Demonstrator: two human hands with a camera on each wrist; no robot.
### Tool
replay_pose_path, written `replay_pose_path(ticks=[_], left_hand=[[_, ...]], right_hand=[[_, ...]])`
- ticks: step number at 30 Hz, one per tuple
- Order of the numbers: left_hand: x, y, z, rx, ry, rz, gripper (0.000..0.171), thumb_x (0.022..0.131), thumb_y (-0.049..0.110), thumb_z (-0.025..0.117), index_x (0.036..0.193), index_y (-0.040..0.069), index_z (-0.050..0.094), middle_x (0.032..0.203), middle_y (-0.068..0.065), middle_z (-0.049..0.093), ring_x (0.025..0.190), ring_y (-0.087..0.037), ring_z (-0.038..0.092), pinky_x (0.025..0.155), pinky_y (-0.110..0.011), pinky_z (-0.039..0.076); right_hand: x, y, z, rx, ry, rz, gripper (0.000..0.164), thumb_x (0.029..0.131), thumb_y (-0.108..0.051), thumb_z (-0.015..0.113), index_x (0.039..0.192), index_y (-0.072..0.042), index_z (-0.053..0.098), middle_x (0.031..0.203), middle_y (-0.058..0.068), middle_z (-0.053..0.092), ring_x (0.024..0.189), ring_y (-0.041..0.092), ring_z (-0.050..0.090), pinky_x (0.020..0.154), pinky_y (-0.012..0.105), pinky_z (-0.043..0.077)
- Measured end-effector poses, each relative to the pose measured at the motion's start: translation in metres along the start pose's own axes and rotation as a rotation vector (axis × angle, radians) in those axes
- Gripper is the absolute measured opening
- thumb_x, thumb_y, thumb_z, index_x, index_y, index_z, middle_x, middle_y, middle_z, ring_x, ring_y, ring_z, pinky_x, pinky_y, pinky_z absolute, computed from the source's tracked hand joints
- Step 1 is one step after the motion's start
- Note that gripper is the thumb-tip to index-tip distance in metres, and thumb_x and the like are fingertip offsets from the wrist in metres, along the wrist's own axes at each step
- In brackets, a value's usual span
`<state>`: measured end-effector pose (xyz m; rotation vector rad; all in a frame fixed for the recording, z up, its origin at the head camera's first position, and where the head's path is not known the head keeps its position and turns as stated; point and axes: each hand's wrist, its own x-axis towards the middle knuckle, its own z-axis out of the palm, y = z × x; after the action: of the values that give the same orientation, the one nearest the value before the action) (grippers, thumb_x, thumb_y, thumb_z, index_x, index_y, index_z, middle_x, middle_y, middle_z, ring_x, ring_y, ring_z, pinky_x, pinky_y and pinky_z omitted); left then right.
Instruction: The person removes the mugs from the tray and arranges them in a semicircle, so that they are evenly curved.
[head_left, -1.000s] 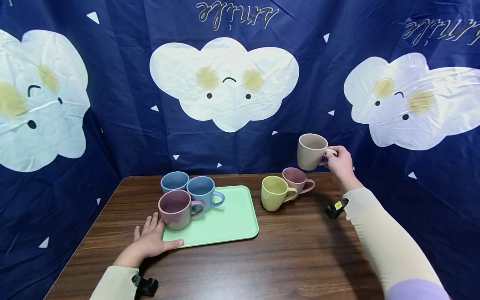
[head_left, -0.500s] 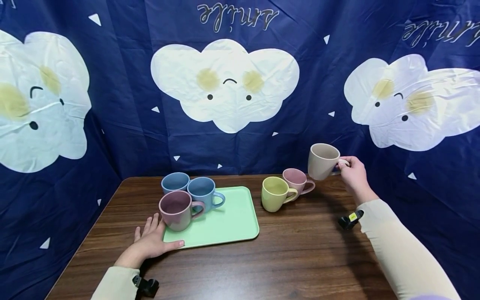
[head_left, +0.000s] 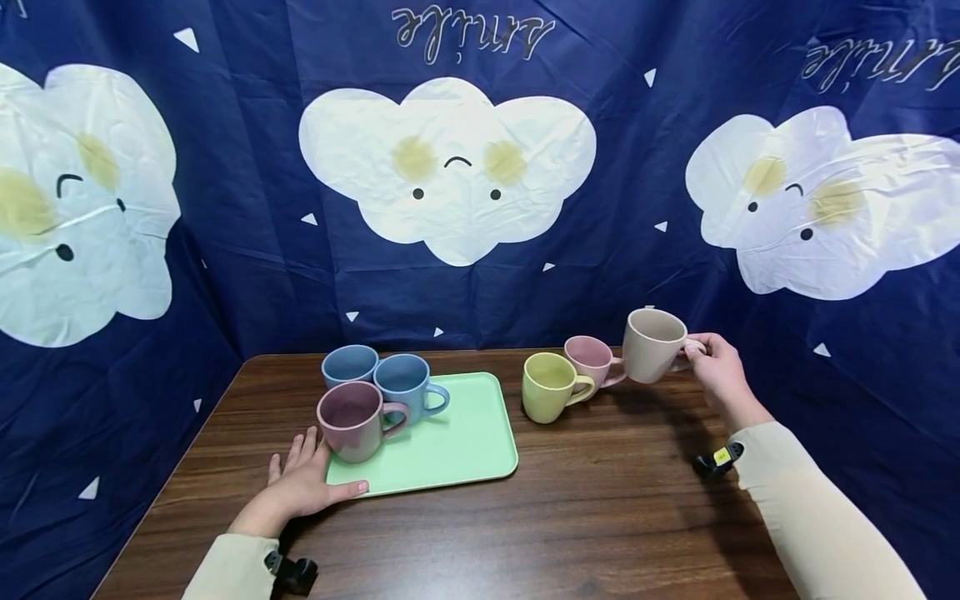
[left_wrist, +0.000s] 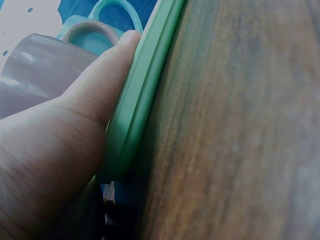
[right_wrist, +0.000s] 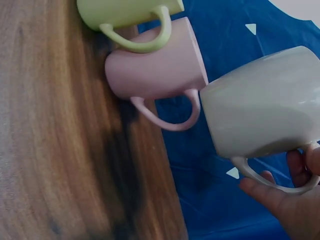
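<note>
My right hand grips the handle of a beige mug, holding it raised over the back right of the table. In the right wrist view the mug hangs above the tabletop with its handle between thumb and fingers. Just left of it stand a pink mug and a yellow mug. My left hand rests spread at the near left corner of a green tray, its thumb along the front rim. Beside that hand, a mauve mug stands on the tray.
Two blue mugs, a front one and a rear one, stand behind the mauve mug at the tray's left end. A dark blue cloud-print curtain hangs right behind the wooden table.
My right hand has carried the beige mug to the right and lower, from above the pink mug to beside it. My left hand and the tray have stayed put.
</note>
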<state>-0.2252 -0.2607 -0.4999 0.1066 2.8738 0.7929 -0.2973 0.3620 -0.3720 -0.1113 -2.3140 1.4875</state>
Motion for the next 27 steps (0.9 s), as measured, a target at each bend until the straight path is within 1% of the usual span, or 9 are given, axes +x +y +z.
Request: replay_pose_path(ticks=[4, 9, 11, 14, 18, 22, 27], left_hand=[[-0.001, 0.004, -0.003, 0.029, -0.008, -0.015, 0.134, 0.073, 0.078, 0.070, 0.157, -0.009, 0.013, 0.158, -0.042, -0.004, 0.145, -0.061, -0.008, 0.105, -0.079, -0.015], [-0.004, 0.010, -0.008, 0.053, -0.031, -0.033, 0.129, 0.077, 0.074, 0.071, 0.157, -0.009, 0.012, 0.158, -0.042, -0.005, 0.145, -0.061, -0.008, 0.105, -0.079, -0.012], [-0.004, 0.010, -0.008, 0.053, -0.029, -0.033, 0.129, 0.077, 0.073, 0.071, 0.157, -0.009, 0.012, 0.158, -0.042, -0.005, 0.145, -0.061, -0.007, 0.105, -0.079, -0.012], [-0.005, 0.010, -0.008, 0.053, -0.027, -0.033, 0.129, 0.077, 0.073, 0.071, 0.157, -0.009, 0.012, 0.158, -0.042, -0.005, 0.145, -0.061, -0.007, 0.105, -0.080, -0.012], [-0.005, 0.011, -0.008, 0.051, -0.028, -0.032, 0.129, 0.077, 0.073, 0.072, 0.157, -0.009, 0.011, 0.158, -0.042, -0.005, 0.145, -0.061, -0.008, 0.105, -0.080, -0.011], [-0.005, 0.010, -0.007, 0.051, -0.025, -0.030, 0.130, 0.077, 0.074, 0.071, 0.157, -0.008, 0.011, 0.158, -0.042, -0.005, 0.145, -0.061, -0.007, 0.105, -0.080, -0.011], [-0.003, 0.006, -0.005, 0.027, -0.012, -0.027, 0.132, 0.074, 0.074, 0.072, 0.157, -0.009, 0.013, 0.158, -0.043, -0.004, 0.145, -0.061, -0.007, 0.105, -0.079, -0.014]], right_hand=[[-0.003, 0.008, 0.000, 0.002, -0.023, -0.001, 0.029, 0.105, -0.003, 0.046, 0.126, 0.017, 0.049, 0.082, -0.022, 0.059, 0.079, -0.008, 0.059, 0.075, 0.014, 0.051], [-0.006, 0.016, 0.000, 0.022, -0.050, 0.007, 0.028, 0.106, -0.003, 0.045, 0.126, 0.016, 0.048, 0.082, -0.024, 0.059, 0.079, -0.006, 0.060, 0.071, 0.018, 0.054], [-0.008, 0.020, 0.000, 0.035, -0.062, 0.012, 0.027, 0.106, -0.002, 0.045, 0.126, 0.016, 0.047, 0.082, -0.023, 0.059, 0.079, -0.005, 0.061, 0.070, 0.020, 0.056], [-0.010, 0.026, -0.001, 0.017, -0.062, 0.009, 0.026, 0.105, -0.002, 0.046, 0.124, 0.016, 0.049, 0.084, -0.022, 0.059, 0.079, -0.006, 0.061, 0.072, 0.018, 0.055], [-0.013, 0.034, -0.001, 0.023, -0.082, 0.010, 0.027, 0.106, -0.003, 0.046, 0.124, 0.016, 0.048, 0.086, -0.020, 0.060, 0.079, -0.004, 0.062, 0.072, 0.018, 0.055], [-0.016, 0.041, 0.001, 0.054, -0.096, 0.016, 0.026, 0.106, -0.003, 0.046, 0.124, 0.016, 0.047, 0.084, -0.021, 0.060, 0.079, -0.004, 0.062, 0.074, 0.022, 0.057], [-0.019, 0.048, 0.003, 0.068, -0.089, 0.022, 0.024, 0.106, -0.003, 0.048, 0.121, 0.015, 0.049, 0.083, -0.023, 0.059, 0.080, -0.005, 0.060, 0.074, 0.019, 0.054]])
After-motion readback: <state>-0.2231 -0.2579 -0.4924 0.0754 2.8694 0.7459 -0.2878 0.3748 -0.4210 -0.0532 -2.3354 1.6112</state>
